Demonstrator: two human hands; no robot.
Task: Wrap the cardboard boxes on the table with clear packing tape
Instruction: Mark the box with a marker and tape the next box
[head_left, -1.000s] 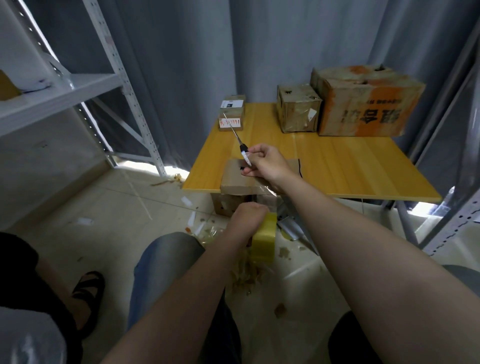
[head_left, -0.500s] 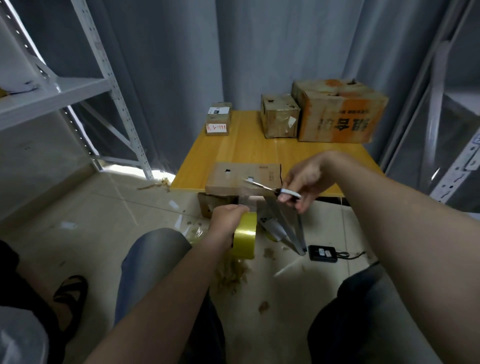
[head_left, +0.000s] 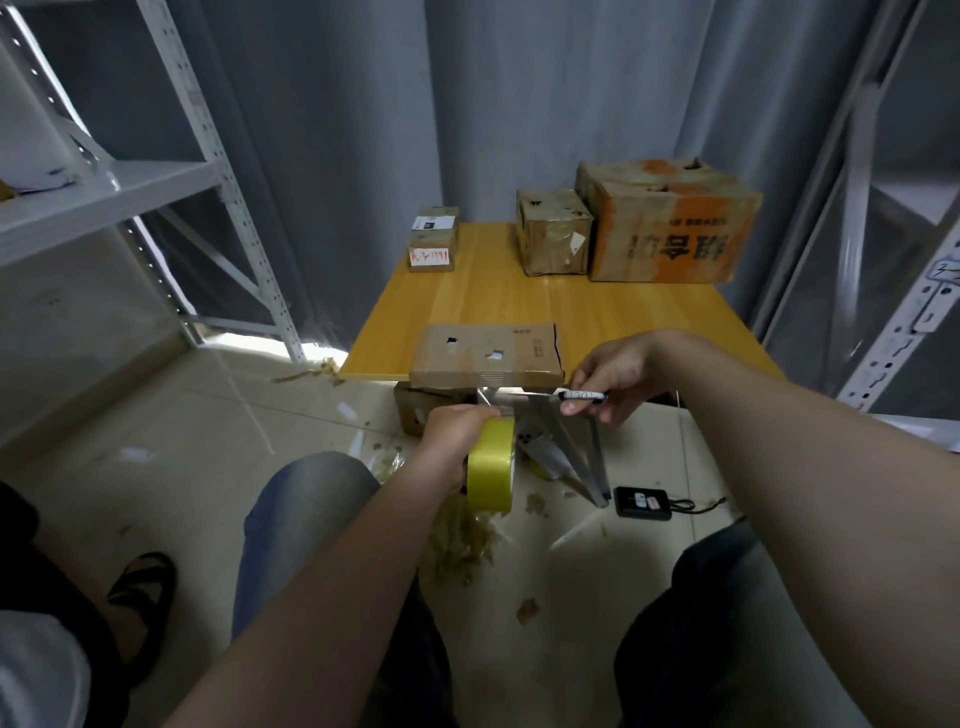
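- Flat box (head_left: 485, 353) lies at the 6 o'clock edge of the worktop (head_left: 623, 322).
- Left hand (head_left: 457, 426) is closed round the tape roll (head_left: 491, 465), just below that edge. A clear strip (head_left: 493, 397) runs from the roll up to the box's near face.
- Right hand (head_left: 613, 379), at 3 o'clock of the strip, pinches a cutter (head_left: 582, 396) with its blade pointing at the strip.
- Progress, as judged: this band is laid and about to be cut – the flat box is partway wrapped at best.
- Far boxes: small box (head_left: 434, 239) at 11 o'clock, medium box (head_left: 553, 231) and large box (head_left: 670, 223) at 1 o'clock. Glossy patches show, but I cannot tell whether they are wrapped.
- Count: four boxes on the worktop, one roll, one cutter – plus a floor box (head_left: 415, 413) under the edge, partly hidden.
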